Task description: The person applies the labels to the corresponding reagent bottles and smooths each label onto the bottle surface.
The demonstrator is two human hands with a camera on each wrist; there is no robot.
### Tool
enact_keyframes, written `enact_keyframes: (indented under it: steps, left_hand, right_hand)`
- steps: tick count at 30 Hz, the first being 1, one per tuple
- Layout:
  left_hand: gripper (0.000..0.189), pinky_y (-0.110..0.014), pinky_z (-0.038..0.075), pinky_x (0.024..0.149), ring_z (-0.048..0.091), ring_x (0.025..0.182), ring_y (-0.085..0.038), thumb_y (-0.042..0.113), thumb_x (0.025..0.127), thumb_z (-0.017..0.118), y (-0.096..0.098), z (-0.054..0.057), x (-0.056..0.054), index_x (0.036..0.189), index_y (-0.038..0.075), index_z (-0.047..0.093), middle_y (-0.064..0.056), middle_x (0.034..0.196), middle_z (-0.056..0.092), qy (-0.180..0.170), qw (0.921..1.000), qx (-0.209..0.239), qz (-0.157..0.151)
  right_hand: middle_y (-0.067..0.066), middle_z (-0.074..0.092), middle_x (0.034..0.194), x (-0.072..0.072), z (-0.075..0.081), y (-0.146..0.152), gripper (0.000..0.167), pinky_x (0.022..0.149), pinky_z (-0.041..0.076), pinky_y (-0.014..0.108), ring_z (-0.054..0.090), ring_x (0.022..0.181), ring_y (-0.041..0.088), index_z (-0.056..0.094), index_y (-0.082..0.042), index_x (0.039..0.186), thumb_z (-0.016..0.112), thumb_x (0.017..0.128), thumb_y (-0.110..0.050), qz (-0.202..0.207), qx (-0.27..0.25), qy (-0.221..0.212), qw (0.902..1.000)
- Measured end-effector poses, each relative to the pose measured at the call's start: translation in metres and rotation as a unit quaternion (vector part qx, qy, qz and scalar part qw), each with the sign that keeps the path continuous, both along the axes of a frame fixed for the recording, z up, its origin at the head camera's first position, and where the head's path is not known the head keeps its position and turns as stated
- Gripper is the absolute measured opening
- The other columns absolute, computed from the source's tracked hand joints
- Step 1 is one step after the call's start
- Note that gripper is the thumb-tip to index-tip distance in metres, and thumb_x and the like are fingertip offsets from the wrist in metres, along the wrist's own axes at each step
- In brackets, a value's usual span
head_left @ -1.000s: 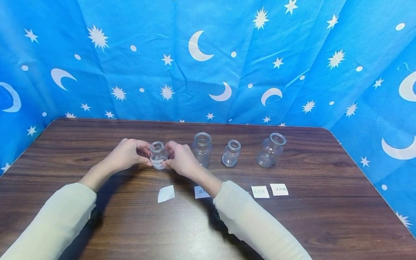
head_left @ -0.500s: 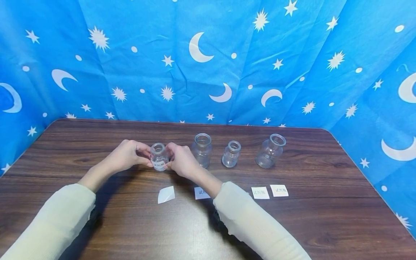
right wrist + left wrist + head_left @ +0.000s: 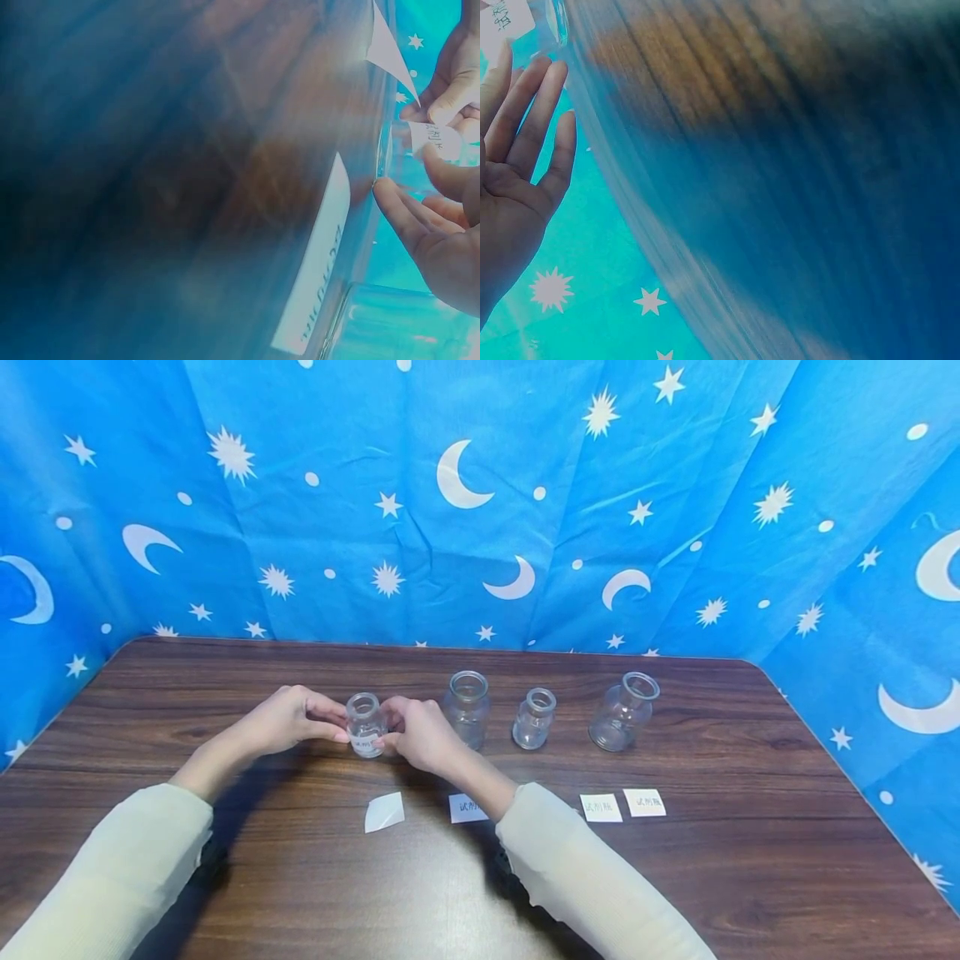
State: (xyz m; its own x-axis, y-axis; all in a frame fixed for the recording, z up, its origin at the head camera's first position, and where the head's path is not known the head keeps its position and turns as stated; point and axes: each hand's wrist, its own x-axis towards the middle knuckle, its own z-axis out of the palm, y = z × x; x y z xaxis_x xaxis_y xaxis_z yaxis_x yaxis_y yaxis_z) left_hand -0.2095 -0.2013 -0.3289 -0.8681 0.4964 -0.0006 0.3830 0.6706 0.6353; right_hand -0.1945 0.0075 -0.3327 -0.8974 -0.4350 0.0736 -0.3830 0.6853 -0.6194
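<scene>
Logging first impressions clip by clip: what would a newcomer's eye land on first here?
Probably the bright blue cloth with white moons and stars, filling the background behind the dark brown wood-grain table. Next, the small clear glass bottle bearing a white paper label, between the left hand and right hand. Three other clear glass bottles stand to its right.

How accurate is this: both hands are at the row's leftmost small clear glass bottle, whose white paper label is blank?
The white paper label is not blank: the right wrist view shows dark characters on it. The rest holds: left hand and right hand are at that leftmost glass bottle.
</scene>
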Motion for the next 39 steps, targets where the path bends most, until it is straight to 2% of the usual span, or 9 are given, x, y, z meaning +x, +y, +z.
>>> enact_keyframes:
  steps: [5, 12, 22, 25, 30, 33, 35, 39]
  left_hand:
    - [0.028, -0.044, 0.046, 0.082, 0.064, 0.09, -0.022, 0.021, 0.08, 0.069, 0.0, 0.0, 0.0, 0.101, 0.002, 0.069, -0.005, 0.09, 0.069, 0.002, 1.0, -0.002, 0.003]
    - [0.029, -0.046, 0.044, 0.084, 0.063, 0.092, -0.022, 0.02, 0.083, 0.067, 0.0, 0.002, 0.002, 0.105, 0.001, 0.067, -0.004, 0.091, 0.069, 0.008, 0.9999, -0.013, 0.0]
    - [0.029, -0.046, 0.044, 0.085, 0.062, 0.094, -0.023, 0.021, 0.084, 0.066, -0.003, 0.006, 0.007, 0.106, 0.003, 0.067, -0.002, 0.091, 0.069, 0.026, 0.9996, 0.001, 0.004]
    - [0.027, -0.046, 0.044, 0.085, 0.062, 0.095, -0.024, 0.02, 0.084, 0.065, -0.006, 0.007, 0.009, 0.107, 0.004, 0.066, -0.003, 0.093, 0.069, 0.033, 0.9994, 0.001, 0.009]
    - [0.029, -0.048, 0.044, 0.082, 0.062, 0.095, -0.028, 0.02, 0.084, 0.066, -0.011, 0.011, 0.018, 0.108, 0.004, 0.066, -0.008, 0.096, 0.068, 0.045, 0.9981, -0.006, 0.041]
    - [0.032, -0.049, 0.044, 0.082, 0.061, 0.094, -0.028, 0.024, 0.084, 0.067, -0.014, 0.013, 0.025, 0.108, 0.003, 0.066, -0.009, 0.096, 0.068, 0.043, 0.9972, -0.012, 0.059]
    - [0.035, -0.049, 0.044, 0.081, 0.061, 0.093, -0.028, 0.027, 0.083, 0.067, -0.015, 0.014, 0.03, 0.108, 0.003, 0.065, -0.009, 0.095, 0.067, 0.042, 0.997, -0.016, 0.063]
    - [0.034, -0.048, 0.044, 0.079, 0.061, 0.09, -0.026, 0.027, 0.082, 0.068, -0.012, 0.016, 0.039, 0.107, 0.004, 0.066, -0.006, 0.093, 0.067, 0.043, 0.9967, -0.019, 0.065]
  right_hand:
    - [0.001, 0.068, 0.094, 0.0, 0.001, 0.002, 0.037, 0.073, 0.046, 0.02, 0.062, 0.084, 0.009, 0.06, -0.008, 0.113, 0.067, 0.082, -0.027, 0.013, 0.009, 0.005, 0.9999]
    - [0.002, 0.067, 0.098, 0.001, 0.0, 0.006, 0.035, 0.078, 0.046, 0.023, 0.062, 0.092, 0.012, 0.059, -0.008, 0.116, 0.061, 0.087, -0.028, 0.025, 0.002, 0.015, 0.9996]
    - [0.009, 0.066, 0.105, 0.004, 0.005, 0.013, 0.041, 0.086, 0.044, 0.026, 0.061, 0.099, 0.017, 0.054, -0.002, 0.122, 0.061, 0.088, -0.024, 0.038, -0.018, -0.011, 0.9991]
    - [0.009, 0.066, 0.104, 0.007, 0.009, 0.017, 0.039, 0.083, 0.045, 0.024, 0.062, 0.096, 0.017, 0.055, -0.002, 0.12, 0.061, 0.088, -0.022, 0.05, -0.027, -0.022, 0.9981]
    - [0.009, 0.065, 0.097, 0.015, 0.015, 0.031, 0.035, 0.067, 0.049, 0.02, 0.065, 0.08, 0.019, 0.055, 0.001, 0.118, 0.061, 0.088, -0.017, 0.084, -0.074, -0.076, 0.9908]
    - [0.008, 0.065, 0.095, 0.019, 0.018, 0.044, 0.035, 0.066, 0.048, 0.02, 0.064, 0.079, 0.021, 0.055, 0.002, 0.118, 0.06, 0.088, -0.015, 0.108, -0.084, -0.1, 0.9855]
    - [0.007, 0.065, 0.095, 0.021, 0.02, 0.053, 0.034, 0.068, 0.048, 0.021, 0.063, 0.079, 0.019, 0.056, 0.002, 0.117, 0.06, 0.088, -0.016, 0.129, -0.075, -0.099, 0.9838]
    - [0.002, 0.066, 0.095, 0.026, 0.02, 0.073, 0.031, 0.076, 0.046, 0.022, 0.061, 0.085, 0.011, 0.06, 0.0, 0.112, 0.061, 0.088, -0.02, 0.161, -0.042, -0.067, 0.9839]
